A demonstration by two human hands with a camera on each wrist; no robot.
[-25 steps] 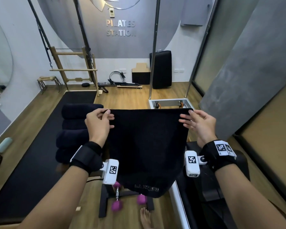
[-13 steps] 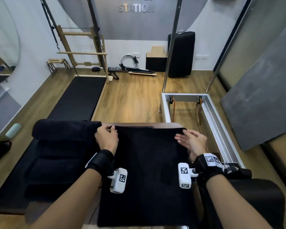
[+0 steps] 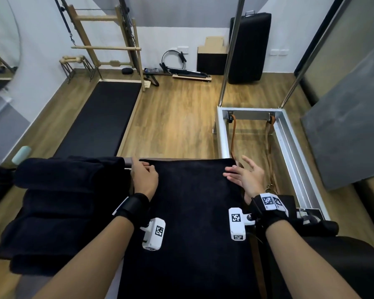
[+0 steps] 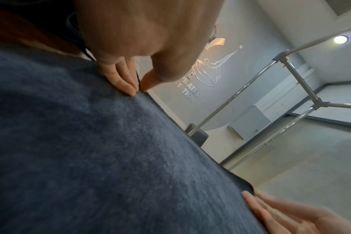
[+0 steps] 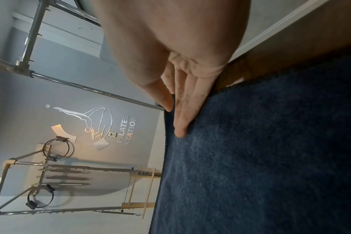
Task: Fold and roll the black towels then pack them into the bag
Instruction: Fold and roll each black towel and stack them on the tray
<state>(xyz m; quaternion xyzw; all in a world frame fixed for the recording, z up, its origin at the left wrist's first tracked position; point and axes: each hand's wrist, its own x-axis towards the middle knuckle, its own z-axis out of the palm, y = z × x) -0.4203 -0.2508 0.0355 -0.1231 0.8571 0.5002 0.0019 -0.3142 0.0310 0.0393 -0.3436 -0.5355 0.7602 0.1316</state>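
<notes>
A black towel (image 3: 192, 212) lies spread flat on the surface in front of me, its far edge along the surface's far rim. My left hand (image 3: 144, 175) is at the towel's far left corner; in the left wrist view its fingertips (image 4: 130, 91) and thumb pinch the towel (image 4: 110, 150) edge. My right hand (image 3: 244, 175) is at the far right corner with fingers straight and spread. In the right wrist view its fingertips (image 5: 179, 129) lie flat on the towel (image 5: 260, 150). To the left sits a pile of rolled black towels (image 3: 63, 201). No bag is visible.
A silver metal reformer frame (image 3: 289, 137) with brown straps extends beyond the right corner. A long black mat (image 3: 99, 121) lies on the wooden floor ahead left. A black padded piece (image 3: 343, 266) sits at my right forearm. A wooden ladder frame (image 3: 108, 48) stands against the back wall.
The towel, held up by both hands a second ago, has been lowered and laid flat. My right hand's fingers have straightened and spread off the corner; the left stays at its corner.
</notes>
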